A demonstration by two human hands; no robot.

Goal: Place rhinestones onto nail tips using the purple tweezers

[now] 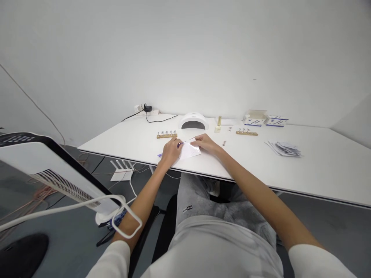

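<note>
Both my hands rest on the white table near its front edge, working at a small clear plastic packet. My left hand is closed, its fingers pinching the packet's left top corner. My right hand is closed too, pinching the packet's upper right edge. A small purple slip lies just left of my left hand. What the packet holds is too small to make out.
A white nail lamp stands behind my hands, with wooden bars of nail tips at left and right. Small boxes and a pile of packets lie at right. A white appliance stands at my left; a router sits on the floor.
</note>
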